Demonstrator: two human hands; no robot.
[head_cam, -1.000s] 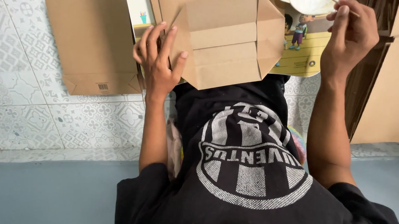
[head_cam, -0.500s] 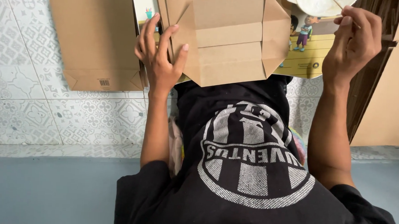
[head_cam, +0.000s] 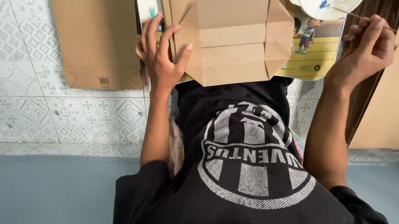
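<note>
We take the folded brown paper bag (head_cam: pixel 232 37), lying bottom-up before the person, as our reference. Nearest us, the left hand (head_cam: pixel 159 56) rests at the bag's left edge, fingers spread flat and pointing away from the body, thumb pressed against the folded bottom flap; it pins the bag rather than gripping it. The bag's long axis runs away from the person, with the folded bottom toward the body. To the right of the bag and slightly farther off, the right hand (head_cam: pixel 368 47) is closed in a pinch on a thin stick (head_cam: pixel 365 18), whose far end reaches toward a white dish (head_cam: pixel 325 5) beyond the bag's right corner. The dish carries a blue spot. The stick's tip lies well apart from the bag; the left hand is plainly the nearer. A second flat bag (head_cam: pixel 95 36) lies left of the reference, clear of both hands.
</note>
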